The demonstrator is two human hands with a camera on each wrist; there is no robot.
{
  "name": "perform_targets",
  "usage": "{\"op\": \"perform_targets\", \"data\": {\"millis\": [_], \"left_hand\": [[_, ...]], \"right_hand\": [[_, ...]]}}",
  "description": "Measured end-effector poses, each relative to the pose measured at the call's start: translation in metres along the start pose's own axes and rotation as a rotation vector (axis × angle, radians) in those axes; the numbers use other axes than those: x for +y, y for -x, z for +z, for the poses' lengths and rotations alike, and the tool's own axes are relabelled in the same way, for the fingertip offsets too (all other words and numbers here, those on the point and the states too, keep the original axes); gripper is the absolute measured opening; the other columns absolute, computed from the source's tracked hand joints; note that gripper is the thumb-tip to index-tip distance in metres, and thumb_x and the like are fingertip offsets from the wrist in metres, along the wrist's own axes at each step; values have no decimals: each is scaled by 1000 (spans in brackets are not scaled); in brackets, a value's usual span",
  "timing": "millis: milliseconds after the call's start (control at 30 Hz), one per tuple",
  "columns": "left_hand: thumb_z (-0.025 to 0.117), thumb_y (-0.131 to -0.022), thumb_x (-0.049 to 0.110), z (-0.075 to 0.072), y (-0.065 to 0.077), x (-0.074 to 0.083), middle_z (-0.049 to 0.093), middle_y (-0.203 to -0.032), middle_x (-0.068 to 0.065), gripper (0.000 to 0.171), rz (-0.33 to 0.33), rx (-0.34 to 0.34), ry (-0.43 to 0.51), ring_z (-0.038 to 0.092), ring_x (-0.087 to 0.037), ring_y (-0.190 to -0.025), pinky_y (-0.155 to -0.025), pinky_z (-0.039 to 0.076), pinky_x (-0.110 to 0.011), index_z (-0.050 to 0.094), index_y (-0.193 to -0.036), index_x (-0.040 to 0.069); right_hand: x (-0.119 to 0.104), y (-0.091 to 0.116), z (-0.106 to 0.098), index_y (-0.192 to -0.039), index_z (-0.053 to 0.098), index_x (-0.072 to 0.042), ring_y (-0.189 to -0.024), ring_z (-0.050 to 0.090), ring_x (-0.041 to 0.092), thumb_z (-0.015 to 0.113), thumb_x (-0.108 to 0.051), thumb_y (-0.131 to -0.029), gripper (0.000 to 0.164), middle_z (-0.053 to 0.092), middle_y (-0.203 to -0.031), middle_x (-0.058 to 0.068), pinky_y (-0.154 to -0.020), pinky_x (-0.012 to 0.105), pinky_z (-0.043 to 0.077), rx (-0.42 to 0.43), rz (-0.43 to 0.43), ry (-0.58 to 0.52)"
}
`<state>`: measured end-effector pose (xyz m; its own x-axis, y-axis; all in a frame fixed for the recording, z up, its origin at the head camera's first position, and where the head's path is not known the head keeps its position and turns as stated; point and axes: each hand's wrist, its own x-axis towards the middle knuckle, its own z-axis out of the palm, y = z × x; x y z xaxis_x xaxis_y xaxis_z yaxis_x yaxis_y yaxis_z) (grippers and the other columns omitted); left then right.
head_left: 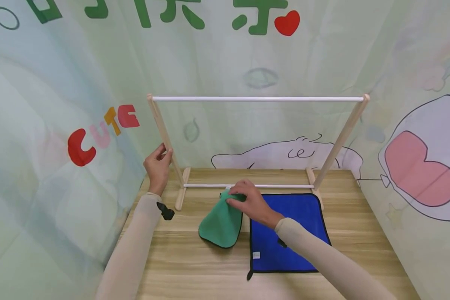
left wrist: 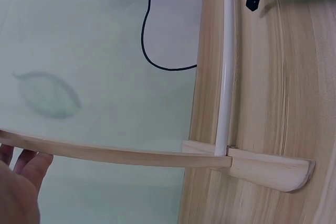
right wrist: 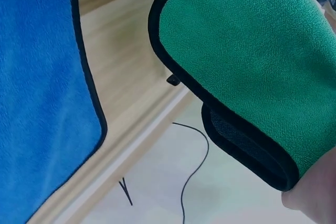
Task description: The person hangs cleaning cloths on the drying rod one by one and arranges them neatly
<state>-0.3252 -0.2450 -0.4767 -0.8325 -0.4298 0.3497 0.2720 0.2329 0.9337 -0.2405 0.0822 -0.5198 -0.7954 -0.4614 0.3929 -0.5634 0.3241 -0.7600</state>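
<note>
Between the thumb and fingers of my right hand [head_left: 253, 203] a green cloth [head_left: 222, 223] with black edging is pinched by its upper part. It hangs down in folds over the table in the head view and fills much of the right wrist view [right wrist: 247, 51]. My left hand [head_left: 158, 164] holds the left wooden post [left wrist: 121, 156] of a rack, partway up. Two white bars, an upper one [head_left: 256, 99] and a lower one [head_left: 285, 186], join the rack's posts. A blue cloth [head_left: 285, 233] with black edging lies flat right of the green one, partly under my right forearm.
The rack's wooden feet [head_left: 182, 189] stand near the back of the wood-grain table [head_left: 180, 258]. A printed curtain [head_left: 210, 58] with letters, hearts and drawings surrounds the table at the back and sides. The right post [head_left: 341, 141] slants up to the upper bar.
</note>
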Motion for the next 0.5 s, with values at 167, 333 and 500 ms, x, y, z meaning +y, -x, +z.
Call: {"op": "perform_targets", "data": {"millis": [167,333,500], "left_hand": [[74,-107,7,2,-5,-14,74,-136,-22,35,1,20,5,68,-5,-89,-75,55,-8,74,-142,5],[75,-106,10,1,-7,-20,75,-136,-21,36,3,14,9,68,-6,-90,-76,56,-9,74,-142,7],[73,-107,5,1,-1,-6,73,-136,-26,36,3,6,20,69,-11,-91,-77,57,-9,72,-143,1]], "right_hand": [[-5,-7,-5,-108,84,-11,-113,59,20,84,-9,-98,9,73,-112,-1,-94,39,57,-3,-11,2],[-11,-13,-11,-107,85,-11,-111,58,19,84,-8,-98,10,74,-110,-2,-93,38,57,-6,-25,-9],[-15,-19,-17,-109,85,-12,-111,57,20,84,-9,-99,11,75,-111,-2,-92,39,56,-4,-58,-32]]}}
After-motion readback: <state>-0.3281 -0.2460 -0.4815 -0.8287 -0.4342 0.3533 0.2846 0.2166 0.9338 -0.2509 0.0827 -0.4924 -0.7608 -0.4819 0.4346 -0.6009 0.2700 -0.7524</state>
